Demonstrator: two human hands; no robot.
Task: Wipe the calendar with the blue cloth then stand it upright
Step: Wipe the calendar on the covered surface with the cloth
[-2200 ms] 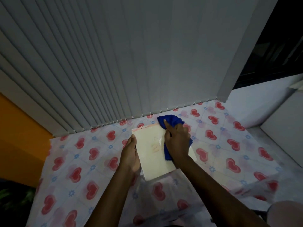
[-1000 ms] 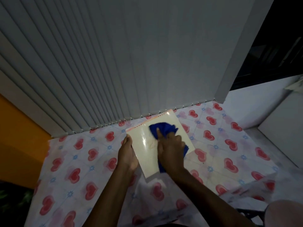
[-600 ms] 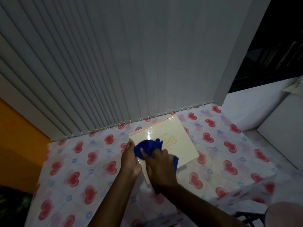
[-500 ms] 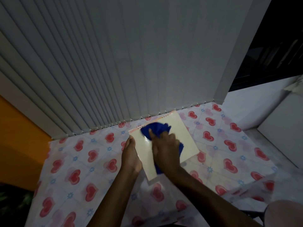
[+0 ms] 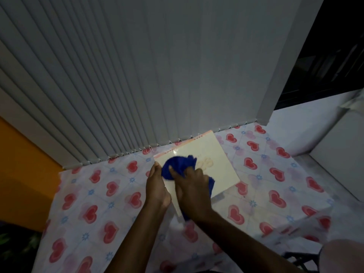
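Cream-coloured and glossy, the calendar [image 5: 215, 164] lies flat on the heart-print tablecloth [image 5: 88, 209], near the far edge of the table and rotated so that no side runs parallel to that edge. Its far corner sits just beside the bottom of the white vertical blinds [image 5: 137, 75]. Faint orange numerals show on the exposed part of its face.

Head view: the right hand [image 5: 192, 191] is closed around the bunched blue cloth [image 5: 178, 167] and presses it onto the left half of the calendar face; cloth also protrudes at the right side of the hand. The left hand [image 5: 157, 188] rests with fingers together against the left edge of the calendar, touching the cloth at the fingertips. Both forearms enter from the near edge.
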